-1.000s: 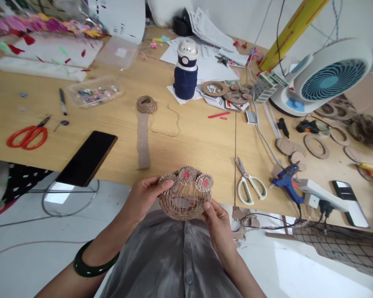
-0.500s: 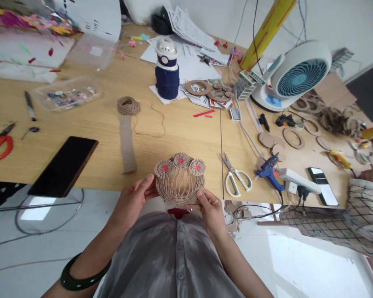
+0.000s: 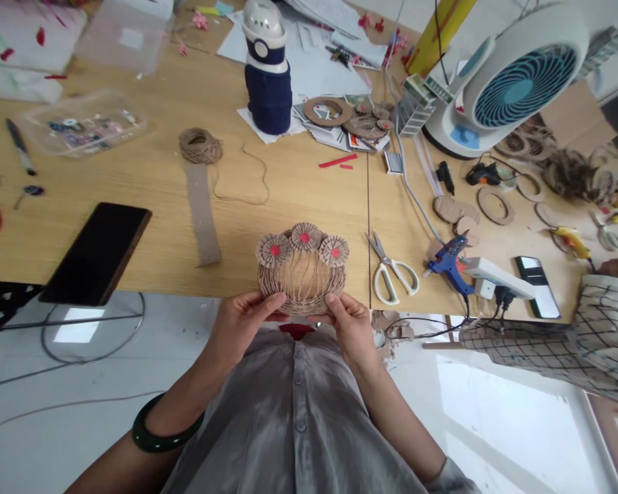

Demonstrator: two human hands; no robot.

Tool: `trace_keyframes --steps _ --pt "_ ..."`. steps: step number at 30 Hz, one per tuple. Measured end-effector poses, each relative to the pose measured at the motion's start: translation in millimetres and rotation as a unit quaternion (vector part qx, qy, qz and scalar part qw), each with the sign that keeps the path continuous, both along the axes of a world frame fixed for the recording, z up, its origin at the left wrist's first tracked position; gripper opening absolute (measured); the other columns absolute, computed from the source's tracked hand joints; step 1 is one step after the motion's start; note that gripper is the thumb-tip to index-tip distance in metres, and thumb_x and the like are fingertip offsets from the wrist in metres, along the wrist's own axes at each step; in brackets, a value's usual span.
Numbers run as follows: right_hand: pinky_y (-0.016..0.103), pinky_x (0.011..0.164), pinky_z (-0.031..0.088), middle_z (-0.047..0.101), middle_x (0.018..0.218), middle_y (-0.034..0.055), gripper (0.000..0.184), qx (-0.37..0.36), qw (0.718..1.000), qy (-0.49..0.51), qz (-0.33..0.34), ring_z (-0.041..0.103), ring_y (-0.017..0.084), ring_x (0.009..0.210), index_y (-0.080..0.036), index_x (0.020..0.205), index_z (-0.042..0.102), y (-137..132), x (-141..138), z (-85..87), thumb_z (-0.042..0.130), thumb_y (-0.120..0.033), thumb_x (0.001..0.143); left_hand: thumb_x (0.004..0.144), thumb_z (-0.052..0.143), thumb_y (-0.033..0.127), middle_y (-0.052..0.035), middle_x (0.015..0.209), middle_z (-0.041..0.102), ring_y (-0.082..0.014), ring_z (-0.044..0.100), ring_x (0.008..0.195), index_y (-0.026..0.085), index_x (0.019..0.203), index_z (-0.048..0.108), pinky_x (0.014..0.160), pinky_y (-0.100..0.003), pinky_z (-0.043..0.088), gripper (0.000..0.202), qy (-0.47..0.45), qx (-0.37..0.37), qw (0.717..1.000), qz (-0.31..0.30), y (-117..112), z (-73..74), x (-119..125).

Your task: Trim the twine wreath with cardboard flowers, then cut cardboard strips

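Both my hands hold a round twine-wrapped cardboard craft piece (image 3: 301,274) just above the near edge of the wooden table (image 3: 159,185). Three paper rosettes with red centres sit along its top edge. My left hand (image 3: 244,322) pinches the lower left rim, thumb on top. My right hand (image 3: 351,328) pinches the lower right rim. A dark green bangle (image 3: 157,439) circles my left forearm.
White-handled scissors (image 3: 394,271) and a blue glue gun (image 3: 450,261) lie to the right. A black phone (image 3: 97,252), a twine ball (image 3: 200,145), a cardboard strip (image 3: 203,214), a navy bottle (image 3: 268,75) and a desk fan (image 3: 520,82) are on the table. A person's checked sleeve (image 3: 571,343) is at right.
The view has tipped down and nearer the table. My left hand slid from the craft piece's upper left rim to its lower rim. The piece now stands more upright over the table edge.
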State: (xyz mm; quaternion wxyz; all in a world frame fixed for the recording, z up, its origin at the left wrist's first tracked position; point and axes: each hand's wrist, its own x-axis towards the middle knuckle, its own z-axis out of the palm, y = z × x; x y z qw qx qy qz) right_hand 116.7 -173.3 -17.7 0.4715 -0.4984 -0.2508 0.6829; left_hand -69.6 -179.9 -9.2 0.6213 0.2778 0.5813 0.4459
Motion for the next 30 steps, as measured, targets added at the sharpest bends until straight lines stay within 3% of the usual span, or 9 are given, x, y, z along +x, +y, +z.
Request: trace_keyframes --steps 4,10,14,19,25,30 --pt "0.032 0.057 0.061 0.077 0.076 0.0001 0.03 0.015 1.0 -0.019 0.0 0.069 0.019 0.061 -0.022 0.078 0.08 -1 1 -0.8 0.083 -0.051 0.073 0.066 0.088 0.047 -0.0064 0.082 0.081 -0.0227 0.075 0.068 0.017 0.077 0.08 0.069 -0.036 0.065 0.033 -0.029 -0.01 0.999 -0.009 -1 1.4 6" --pt "0.03 0.054 0.06 0.076 0.076 -0.0005 0.032 0.003 1.0 -0.007 -0.005 0.067 0.017 0.058 -0.023 0.083 0.08 -3 0 3.0 0.085 -0.051 0.07 0.065 0.09 0.044 -0.0057 0.071 0.079 -0.0224 0.076 0.063 0.016 0.075 0.079 0.066 -0.033 0.064 0.032 -0.02 -0.031 0.999 -0.003 -1 -0.8 13" --pt "0.027 0.053 0.058 0.071 0.063 -0.0029 0.03 -0.002 1.0 -0.002 0.013 0.063 0.014 0.052 -0.022 0.077 0.078 -4 -3 3.5 0.088 -0.049 0.068 0.067 0.09 0.042 -0.0055 0.075 0.08 -0.0227 0.076 0.066 0.017 0.079 0.08 0.068 -0.033 0.065 0.029 -0.028 -0.015 0.999 -0.01 -2 -2.9 13" --pt "0.031 0.062 0.06 0.075 0.069 -0.0006 0.029 0.008 0.999 -0.033 0.001 0.067 0.016 0.059 -0.021 0.073 0.078 -6 -5 0.7 0.088 -0.048 0.066 0.069 0.089 0.044 -0.007 0.081 0.082 -0.024 0.077 0.072 0.017 0.082 0.081 0.073 -0.034 0.064 0.031 -0.026 -0.008 0.999 -0.039 -3 -0.7 9" --pt "0.03 0.058 0.058 0.076 0.071 -0.0009 0.027 0.01 1.0 -0.023 0.017 0.067 0.016 0.055 -0.022 0.078 0.079 -10 -6 -2.7 0.087 -0.047 0.069 0.072 0.086 0.046 -0.0044 0.081 0.082 -0.023 0.077 0.079 0.019 0.08 0.083 0.076 -0.03 0.063 0.029 -0.014 0.017 0.999 0.045 3 -0.2 3" --pt "0.028 0.055 0.055 0.075 0.071 -0.0004 0.031 -0.01 0.999 -0.025 0.032 0.067 0.016 0.054 -0.022 0.079 0.079 -12 -6 -3.7 0.087 -0.05 0.069 0.074 0.085 0.045 -0.0039 0.076 0.081 -0.0227 0.076 0.075 0.019 0.076 0.082 0.074 -0.031 0.063 0.026 -0.013 0.021 0.999 0.034 3 -1.6 3"
